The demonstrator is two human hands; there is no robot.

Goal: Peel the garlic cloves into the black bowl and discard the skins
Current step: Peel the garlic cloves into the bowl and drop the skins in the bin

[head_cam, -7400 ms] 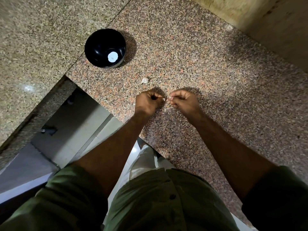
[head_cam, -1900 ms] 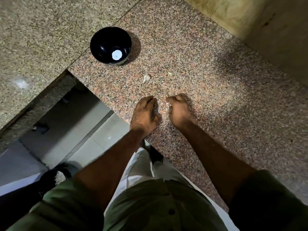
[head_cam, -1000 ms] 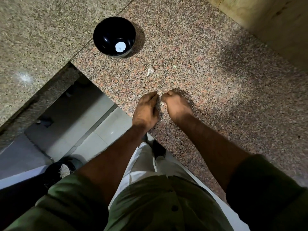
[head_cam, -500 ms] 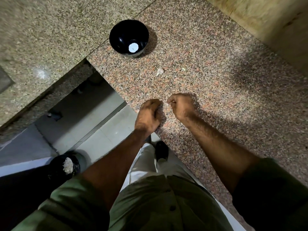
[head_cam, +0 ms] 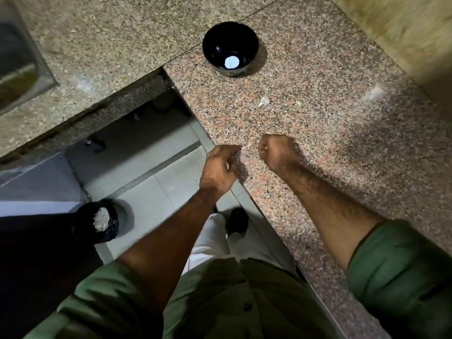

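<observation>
A home kitchen, by the look of it: speckled granite table [head_cam: 318,133] in an L-shaped run, steel sink [head_cam: 22,69] sunk into it at far left, grey tiled floor [head_cam: 151,189] below, black-lined waste bin [head_cam: 97,223] on that floor, black bowl [head_cam: 220,42] on the stone.
</observation>
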